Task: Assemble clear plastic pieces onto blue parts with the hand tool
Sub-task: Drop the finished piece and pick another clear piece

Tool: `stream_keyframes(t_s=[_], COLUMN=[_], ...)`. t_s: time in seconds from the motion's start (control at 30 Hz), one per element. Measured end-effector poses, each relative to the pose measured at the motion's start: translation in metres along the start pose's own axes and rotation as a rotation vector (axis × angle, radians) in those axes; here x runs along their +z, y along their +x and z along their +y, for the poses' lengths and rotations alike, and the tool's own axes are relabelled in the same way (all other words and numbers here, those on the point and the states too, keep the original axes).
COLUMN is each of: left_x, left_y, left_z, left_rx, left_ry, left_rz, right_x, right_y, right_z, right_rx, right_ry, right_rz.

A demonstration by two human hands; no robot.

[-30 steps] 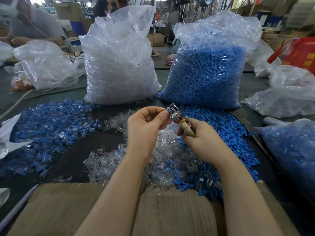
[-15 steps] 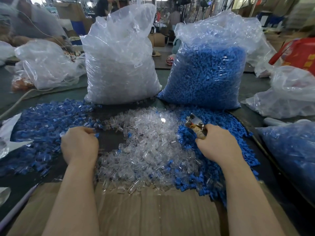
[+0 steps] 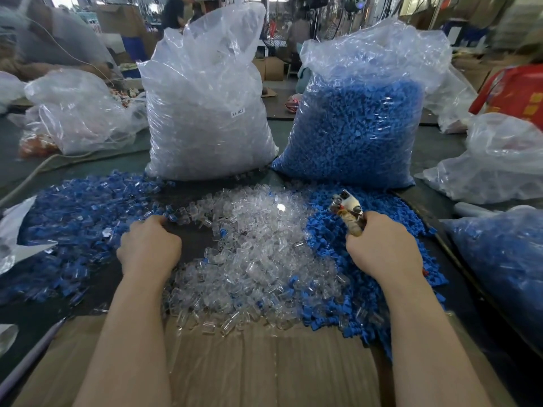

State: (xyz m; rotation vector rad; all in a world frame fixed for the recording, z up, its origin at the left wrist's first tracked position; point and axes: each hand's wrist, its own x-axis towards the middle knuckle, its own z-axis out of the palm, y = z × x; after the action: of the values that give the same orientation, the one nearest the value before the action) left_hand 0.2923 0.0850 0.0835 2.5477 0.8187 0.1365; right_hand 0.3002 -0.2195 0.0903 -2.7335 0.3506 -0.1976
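The left hand [image 3: 148,248], curled with no visible hold, has dropped from the hand tool [image 3: 348,211] to the finished pile [image 3: 73,218]; clear pieces [image 3: 258,245] lie between, the right hand [image 3: 382,248] still gripping, so another cycle begins.

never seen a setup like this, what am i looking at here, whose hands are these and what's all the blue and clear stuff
There is no machine here: these are a person's two bare hands, filmed by a camera worn on their head, looking forward and down.

On the dark table lies a heap of clear plastic pieces, with loose blue parts to its right and a spread of joined blue-and-clear pieces to its left. Behind stand a bag of clear pieces and a bag of blue parts.

The right hand grips a small hand tool. The left hand rests, fingers curled, at the edge of the joined pieces; whether it holds one is hidden.
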Motion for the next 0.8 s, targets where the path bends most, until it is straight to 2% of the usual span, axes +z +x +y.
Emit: stream_keyframes(t_s=[0.1, 0.23, 0.3, 0.37, 0.6, 0.8], left_x=[-0.008, -0.013, -0.012, -0.011, 0.002, 0.011], left_y=[-0.002, -0.002, -0.001, 0.0, -0.007, -0.017], left_z=[0.001, 0.004, 0.004, 0.006, 0.023, 0.034], left_rx=[0.012, -0.058, -0.057, -0.021, 0.131, 0.281], left_ry=[-0.007, 0.17, 0.24, 0.232, -0.104, -0.294], left_rz=[-0.024, -0.3, -0.357, -0.365, -0.326, -0.189], right_x=[-0.001, 0.0, 0.001, 0.003, 0.008, 0.007], right_y=[-0.001, -0.003, -0.004, -0.004, -0.002, 0.001], right_z=[-0.001, -0.004, -0.004, -0.003, -0.003, -0.001], right_rx=[0.042, 0.113, 0.146, 0.148, 0.115, 0.035], right_ry=[-0.046, -0.117, -0.12, -0.128, -0.134, -0.048], right_rz=[0.002, -0.036, -0.062, -0.071, -0.001, 0.064])
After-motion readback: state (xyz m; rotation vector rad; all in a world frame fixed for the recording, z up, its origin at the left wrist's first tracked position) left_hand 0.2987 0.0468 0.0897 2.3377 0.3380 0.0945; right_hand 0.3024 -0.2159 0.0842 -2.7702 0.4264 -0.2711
